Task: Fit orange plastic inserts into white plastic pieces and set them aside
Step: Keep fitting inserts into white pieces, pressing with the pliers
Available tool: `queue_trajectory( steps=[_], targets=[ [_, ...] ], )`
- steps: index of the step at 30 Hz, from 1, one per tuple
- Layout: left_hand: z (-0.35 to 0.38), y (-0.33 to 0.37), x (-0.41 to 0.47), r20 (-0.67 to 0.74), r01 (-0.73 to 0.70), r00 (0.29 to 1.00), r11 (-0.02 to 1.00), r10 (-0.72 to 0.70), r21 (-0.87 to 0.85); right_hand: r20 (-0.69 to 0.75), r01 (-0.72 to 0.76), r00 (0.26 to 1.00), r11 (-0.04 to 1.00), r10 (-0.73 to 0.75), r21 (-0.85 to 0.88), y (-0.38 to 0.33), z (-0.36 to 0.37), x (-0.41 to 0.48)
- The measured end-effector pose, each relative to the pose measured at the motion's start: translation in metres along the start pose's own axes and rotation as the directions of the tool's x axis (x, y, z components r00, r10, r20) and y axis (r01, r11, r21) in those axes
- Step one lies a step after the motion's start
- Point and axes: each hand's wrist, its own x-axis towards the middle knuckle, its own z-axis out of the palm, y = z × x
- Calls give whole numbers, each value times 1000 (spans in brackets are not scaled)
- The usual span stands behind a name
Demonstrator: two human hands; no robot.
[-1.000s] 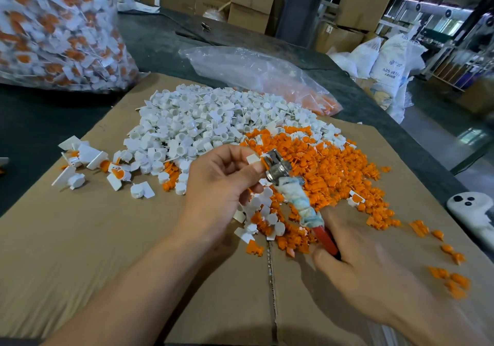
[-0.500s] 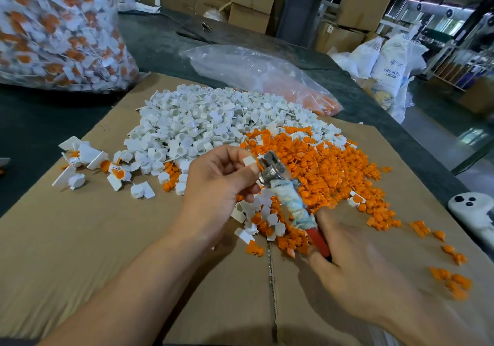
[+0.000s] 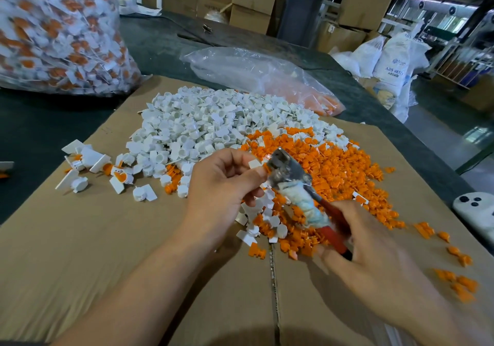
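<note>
My left hand (image 3: 224,185) pinches a small white plastic piece (image 3: 254,163) with an orange insert (image 3: 265,168) at its edge. My right hand (image 3: 369,244) grips red-handled pliers (image 3: 294,185), one handle wrapped in cloth, and the metal jaws sit against that piece. Behind lie a heap of white pieces (image 3: 208,123) and a heap of orange inserts (image 3: 328,163) on the cardboard sheet (image 3: 107,238). Several assembled pieces (image 3: 91,166) lie at the left.
A big clear bag of assembled pieces (image 3: 58,30) stands at the back left. A flatter clear bag with orange inserts (image 3: 267,78) lies behind the heaps. A white controller (image 3: 475,212) rests at the right edge. Loose orange inserts (image 3: 454,273) are scattered on the right.
Both hands have shifted slightly up and left together, with the pliers' jaws staying at the white piece. The right hand has slid a little along the handles.
</note>
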Motion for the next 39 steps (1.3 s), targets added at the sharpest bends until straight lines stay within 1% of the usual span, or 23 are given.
queue_trajectory(
  steps=[3, 6, 8, 10, 14, 16, 18, 22, 25, 28, 30, 32, 34, 37, 38, 39],
  targets=[
    [-2, 1, 2, -98, 6, 995, 999, -9, -33, -101, -8, 995, 998, 14, 58, 17, -1, -3],
    [-10, 4, 8, -251, -14, 967, 983, -33, -183, -157, -139, 976, 987, 151, 87, 42, -5, -8],
    [-18, 8, 13, -351, -54, 934, 942, -70, -330, -198, -233, 951, 971, 239, 55, 59, -9, -11],
    [-28, 13, 18, -439, -101, 890, 885, -124, -455, -234, -298, 929, 954, 288, -8, 74, -13, -14],
    [-49, 16, 29, -533, -164, 813, 787, -234, -595, -191, -396, 909, 911, 371, -112, 99, -14, -17],
    [-57, 16, 33, -556, -178, 785, 760, -274, -625, -163, -419, 903, 898, 397, -135, 106, -14, -18],
    [-61, 17, 35, -572, -202, 767, 736, -291, -646, -167, -420, 903, 894, 395, -158, 110, -13, -18],
    [-69, 18, 38, -581, -227, 747, 697, -323, -680, -181, -367, 926, 902, 331, -230, 117, -10, -17],
    [-71, 19, 39, -584, -225, 729, 681, -357, -697, -134, -356, 934, 896, 332, -266, 120, -12, -14],
    [-72, 19, 39, -600, -243, 709, 669, -372, -702, -49, -326, 944, 901, 326, -286, 120, -17, -13],
    [-73, 18, 39, -612, -265, 698, 659, -371, -703, -37, -300, 953, 910, 302, -287, 119, -17, -13],
    [-73, 18, 38, -620, -270, 689, 660, -376, -701, -48, -289, 956, 908, 288, -303, 119, -17, -13],
    [-73, 17, 38, -615, -258, 690, 664, -382, -702, -24, -272, 960, 903, 281, -332, 120, -17, -13],
    [-72, 18, 37, -582, -215, 713, 668, -391, -712, 21, -254, 959, 891, 282, -376, 127, -16, -11],
    [-71, 18, 37, -569, -169, 726, 701, -387, -693, 26, -253, 958, 886, 285, -389, 130, -16, -10],
    [-69, 18, 36, -556, -100, 742, 758, -375, -645, 31, -254, 956, 881, 290, -400, 132, -16, -10]
  ],
)
